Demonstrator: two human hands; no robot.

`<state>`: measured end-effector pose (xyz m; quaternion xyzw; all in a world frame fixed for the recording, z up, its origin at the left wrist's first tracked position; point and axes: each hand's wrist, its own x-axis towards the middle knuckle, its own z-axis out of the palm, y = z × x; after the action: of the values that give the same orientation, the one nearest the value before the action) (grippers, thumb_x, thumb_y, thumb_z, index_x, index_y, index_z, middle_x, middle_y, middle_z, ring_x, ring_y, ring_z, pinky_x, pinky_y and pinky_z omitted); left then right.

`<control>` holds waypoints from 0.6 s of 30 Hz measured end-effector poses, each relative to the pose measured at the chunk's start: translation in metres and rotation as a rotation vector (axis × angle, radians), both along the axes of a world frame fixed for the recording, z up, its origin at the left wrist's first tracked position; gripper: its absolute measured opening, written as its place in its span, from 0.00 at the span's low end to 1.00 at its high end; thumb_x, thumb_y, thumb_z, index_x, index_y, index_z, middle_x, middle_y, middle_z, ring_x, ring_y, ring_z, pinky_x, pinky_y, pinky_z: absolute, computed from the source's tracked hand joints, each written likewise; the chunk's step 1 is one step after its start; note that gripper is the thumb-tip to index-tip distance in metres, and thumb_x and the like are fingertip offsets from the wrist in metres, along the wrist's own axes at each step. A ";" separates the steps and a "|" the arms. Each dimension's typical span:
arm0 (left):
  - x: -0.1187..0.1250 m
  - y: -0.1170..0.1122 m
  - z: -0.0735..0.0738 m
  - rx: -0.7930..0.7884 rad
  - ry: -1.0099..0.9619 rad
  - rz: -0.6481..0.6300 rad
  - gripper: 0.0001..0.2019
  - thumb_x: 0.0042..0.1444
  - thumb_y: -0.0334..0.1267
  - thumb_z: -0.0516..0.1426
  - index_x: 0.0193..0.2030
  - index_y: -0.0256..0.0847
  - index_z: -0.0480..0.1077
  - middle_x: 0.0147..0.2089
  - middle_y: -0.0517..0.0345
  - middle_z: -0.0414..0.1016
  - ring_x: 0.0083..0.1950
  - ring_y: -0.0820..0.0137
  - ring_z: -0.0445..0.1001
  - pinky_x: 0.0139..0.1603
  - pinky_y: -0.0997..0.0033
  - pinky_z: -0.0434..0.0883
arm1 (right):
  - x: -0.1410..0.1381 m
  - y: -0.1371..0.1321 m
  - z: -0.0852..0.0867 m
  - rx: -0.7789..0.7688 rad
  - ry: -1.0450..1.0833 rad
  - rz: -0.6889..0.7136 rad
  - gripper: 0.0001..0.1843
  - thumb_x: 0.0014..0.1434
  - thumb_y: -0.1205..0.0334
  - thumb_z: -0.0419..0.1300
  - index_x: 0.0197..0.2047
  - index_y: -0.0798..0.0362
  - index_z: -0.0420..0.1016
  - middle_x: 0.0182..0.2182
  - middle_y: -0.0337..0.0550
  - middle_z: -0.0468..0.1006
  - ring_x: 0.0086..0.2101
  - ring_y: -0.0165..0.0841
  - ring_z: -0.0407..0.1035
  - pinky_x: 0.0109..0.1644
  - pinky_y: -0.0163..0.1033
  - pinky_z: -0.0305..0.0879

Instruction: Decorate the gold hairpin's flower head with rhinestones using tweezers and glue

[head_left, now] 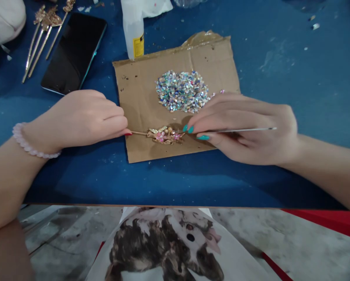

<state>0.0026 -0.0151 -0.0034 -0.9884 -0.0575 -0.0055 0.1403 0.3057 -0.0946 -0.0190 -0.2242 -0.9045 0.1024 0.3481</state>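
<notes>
My left hand (90, 119) is closed on the stem of a gold hairpin (165, 135), which lies level over the cardboard. Pink flowers and gold leaves decorate its head. In my right hand (245, 125) a thin metal tool (251, 129) is pinched between thumb and fingers; it looks like tweezers or a needle, and its tip is at the right end of the hairpin's head. Just behind the hairpin lies a heap of small iridescent chips (182, 90) on the cardboard sheet (142, 152).
A white bottle with a yellow label (135, 31) touches the cardboard's back edge. To the left are a black phone (75, 50) and several gold hairpins (42, 39). Small scraps dot the blue table (286, 86), whose front edge runs just before me.
</notes>
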 end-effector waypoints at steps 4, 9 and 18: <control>0.000 0.000 0.000 0.016 -0.016 -0.022 0.29 0.74 0.46 0.37 0.27 0.38 0.67 0.26 0.61 0.68 0.27 0.74 0.60 0.31 0.69 0.57 | 0.000 0.000 -0.001 -0.015 0.015 -0.023 0.08 0.63 0.74 0.58 0.39 0.51 0.73 0.32 0.42 0.82 0.34 0.31 0.77 0.42 0.39 0.78; 0.000 0.000 0.001 0.028 -0.024 -0.044 0.27 0.74 0.45 0.38 0.27 0.38 0.67 0.27 0.60 0.68 0.28 0.73 0.62 0.31 0.68 0.60 | 0.001 -0.001 -0.001 -0.025 0.021 -0.028 0.08 0.61 0.75 0.60 0.40 0.54 0.74 0.33 0.43 0.81 0.35 0.32 0.77 0.42 0.40 0.78; 0.003 -0.001 0.000 -0.045 0.099 0.094 0.36 0.73 0.50 0.29 0.27 0.37 0.69 0.27 0.60 0.68 0.27 0.76 0.65 0.32 0.69 0.64 | 0.000 0.000 -0.001 -0.022 0.012 -0.034 0.09 0.63 0.75 0.58 0.39 0.51 0.73 0.33 0.41 0.81 0.36 0.30 0.77 0.44 0.39 0.78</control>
<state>0.0053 -0.0159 -0.0032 -0.9866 -0.0971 0.0513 0.1209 0.3053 -0.0947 -0.0203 -0.2428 -0.8973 0.1080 0.3526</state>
